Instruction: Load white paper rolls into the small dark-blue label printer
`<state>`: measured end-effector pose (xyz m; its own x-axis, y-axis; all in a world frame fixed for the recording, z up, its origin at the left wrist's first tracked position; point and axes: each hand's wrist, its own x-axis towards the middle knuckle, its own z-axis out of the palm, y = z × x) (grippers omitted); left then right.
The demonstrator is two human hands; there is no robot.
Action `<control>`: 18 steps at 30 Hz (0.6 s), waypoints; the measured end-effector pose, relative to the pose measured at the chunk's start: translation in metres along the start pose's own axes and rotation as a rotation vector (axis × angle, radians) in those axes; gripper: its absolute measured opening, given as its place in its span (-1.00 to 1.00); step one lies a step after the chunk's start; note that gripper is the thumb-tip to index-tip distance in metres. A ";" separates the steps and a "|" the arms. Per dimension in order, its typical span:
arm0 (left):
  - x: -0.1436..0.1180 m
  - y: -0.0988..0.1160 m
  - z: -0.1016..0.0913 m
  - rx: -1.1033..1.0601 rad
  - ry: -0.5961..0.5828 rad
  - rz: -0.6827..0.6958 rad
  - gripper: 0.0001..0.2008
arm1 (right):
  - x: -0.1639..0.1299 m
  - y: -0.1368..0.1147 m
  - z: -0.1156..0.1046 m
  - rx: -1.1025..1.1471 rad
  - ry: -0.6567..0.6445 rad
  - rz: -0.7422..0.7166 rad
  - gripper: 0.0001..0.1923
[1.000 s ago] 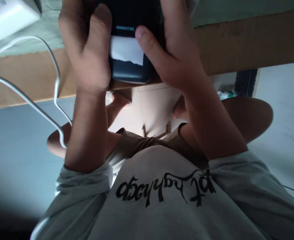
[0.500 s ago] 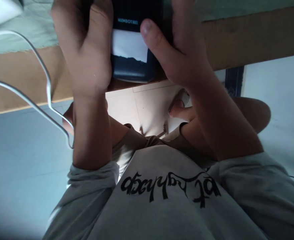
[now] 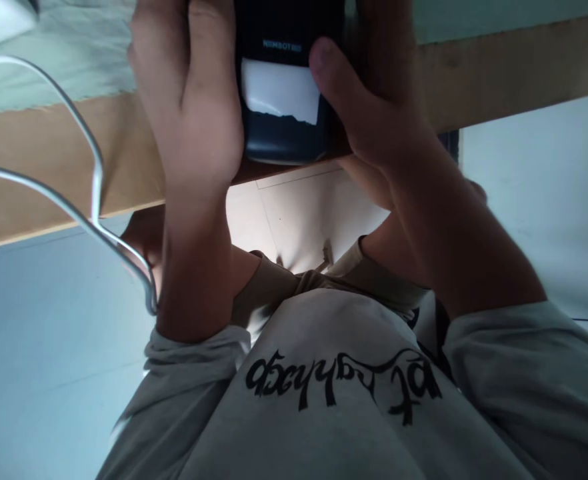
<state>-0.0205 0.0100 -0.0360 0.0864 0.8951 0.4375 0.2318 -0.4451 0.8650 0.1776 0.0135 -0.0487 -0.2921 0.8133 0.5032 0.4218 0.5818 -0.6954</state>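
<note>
A small dark label printer (image 3: 287, 80) sits at the wooden tabletop's (image 3: 499, 73) near edge, clasped between both hands. The left hand (image 3: 194, 100) wraps fingers along one side; the right hand (image 3: 369, 100) grips the other, thumb beside the white label (image 3: 279, 100). It looks rigid, light and smooth; the flanks suit gripping.

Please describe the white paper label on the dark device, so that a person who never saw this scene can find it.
Find the wooden table edge. There the left hand and right hand clasp a dark label printer. The label is the only white patch on its front, below small blue lettering, its lower edge ragged.
</note>
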 end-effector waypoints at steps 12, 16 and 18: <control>0.011 -0.005 0.000 -0.509 0.065 0.090 -0.62 | 0.011 0.009 -0.002 0.115 0.000 -0.345 -0.36; 0.012 0.006 0.002 -0.620 0.088 -0.138 -0.90 | 0.010 -0.010 -0.015 0.046 -0.068 -0.269 -0.35; 0.011 0.012 0.003 -0.555 0.120 -0.167 -0.80 | 0.011 -0.015 -0.017 0.033 -0.085 -0.211 -0.35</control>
<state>-0.0136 0.0146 -0.0213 -0.0254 0.9595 0.2807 -0.3114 -0.2744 0.9098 0.1830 0.0141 -0.0238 -0.4424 0.6707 0.5954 0.3159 0.7379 -0.5964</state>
